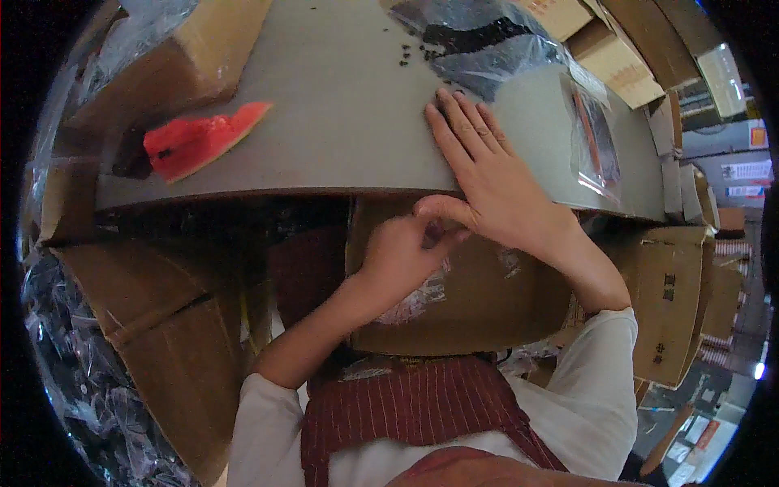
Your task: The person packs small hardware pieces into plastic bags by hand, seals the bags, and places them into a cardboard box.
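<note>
My right hand point(493, 174) lies open, its fingers stretched over the grey tabletop point(341, 105), close to a clear plastic bag point(507, 69) with black contents. Several tiny black pieces point(406, 54) are scattered beside that bag. Just below the table's near edge, my left hand point(403, 252) is curled closed, touching or almost touching the right thumb. Whatever it may hold is hidden by its fingers. Both hands are above an open cardboard box point(519, 304) in front of my apron. Crumpled small clear bags point(422, 299) show inside it, near the left wrist.
A red piece resembling a watermelon slice point(199, 144) is on the table's left, near a cardboard box point(191, 61). At the right lies a flat clear packet point(591, 138) with an orange-red strip. Cardboard boxes point(669, 308) stand on the right; plastic-wrapped goods point(89, 373) fill the lower left.
</note>
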`<state>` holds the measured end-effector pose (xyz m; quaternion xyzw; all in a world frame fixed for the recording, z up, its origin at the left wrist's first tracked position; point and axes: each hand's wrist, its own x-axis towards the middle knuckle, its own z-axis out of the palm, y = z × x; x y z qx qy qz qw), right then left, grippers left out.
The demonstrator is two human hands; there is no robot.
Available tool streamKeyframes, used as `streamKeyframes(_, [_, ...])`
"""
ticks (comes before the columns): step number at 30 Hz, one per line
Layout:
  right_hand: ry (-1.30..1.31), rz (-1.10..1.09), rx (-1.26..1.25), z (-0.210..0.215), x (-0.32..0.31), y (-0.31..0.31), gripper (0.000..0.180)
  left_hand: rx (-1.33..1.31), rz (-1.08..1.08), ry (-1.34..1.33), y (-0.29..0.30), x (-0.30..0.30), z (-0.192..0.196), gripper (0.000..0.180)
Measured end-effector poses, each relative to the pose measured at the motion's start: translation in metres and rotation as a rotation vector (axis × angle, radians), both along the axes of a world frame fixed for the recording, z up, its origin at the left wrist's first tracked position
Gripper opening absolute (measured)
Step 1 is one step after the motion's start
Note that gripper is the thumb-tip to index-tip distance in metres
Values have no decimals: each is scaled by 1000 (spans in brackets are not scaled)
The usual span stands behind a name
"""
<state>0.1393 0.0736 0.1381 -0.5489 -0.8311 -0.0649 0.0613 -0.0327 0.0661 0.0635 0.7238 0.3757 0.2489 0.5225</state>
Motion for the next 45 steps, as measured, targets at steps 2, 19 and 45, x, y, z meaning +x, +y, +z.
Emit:
streamKeyframes(2, [76, 6, -48, -1, 9, -8, 94, 26, -16, -1, 0, 2, 1, 40])
streamKeyframes(19, [706, -26, 40, -1, 45, 6, 52, -23, -62, 11, 10, 3, 3, 43])
streamKeyframes(45, [585, 37, 161, -2, 28, 13, 35, -50, -50, -12, 11, 12, -8, 37])
